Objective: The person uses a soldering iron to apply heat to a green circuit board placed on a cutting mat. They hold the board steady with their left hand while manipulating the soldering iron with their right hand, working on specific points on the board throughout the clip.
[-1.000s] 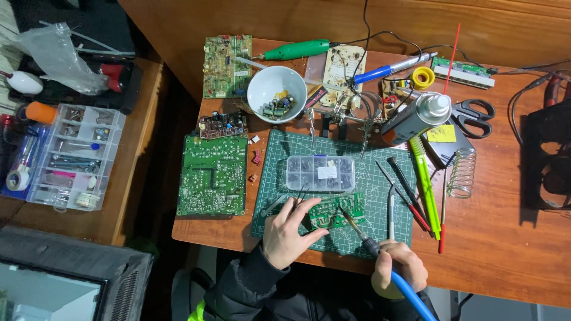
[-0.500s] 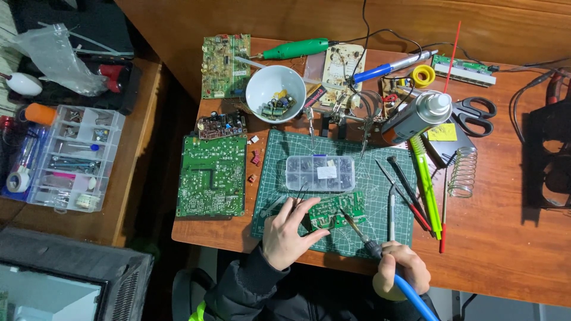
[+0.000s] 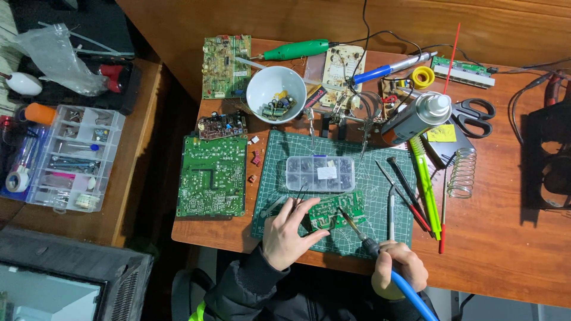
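Small green circuit board point(image 3: 335, 209) lies on the green cutting mat point(image 3: 380, 178) near the bench's front edge, pinned at its left end by the left hand point(image 3: 286, 233), fingers spread and pressing down, with dark tweezers point(image 3: 301, 194) poking up between them; how the tweezers are gripped is hard to tell. The right hand point(image 3: 397, 268) is clenched around a blue-handled soldering iron point(image 3: 363, 238), whose tip rests on the board's right part; the exact contact spot is too small to see, and the handle's end is cut off by the lower frame. Just beyond the board sits a clear parts box point(image 3: 320, 173), its contents a dark blur. Right of it lie thin probes and a green tool point(image 3: 427, 184), then a wire spring point(image 3: 462, 172). Farther back stand a white bowl point(image 3: 275, 90) of small components, a spray can point(image 3: 416, 117) and black scissors point(image 3: 473, 114). A large green board point(image 3: 213, 176) lies left of the mat. The wooden bench point(image 3: 505, 249) runs past the right edge
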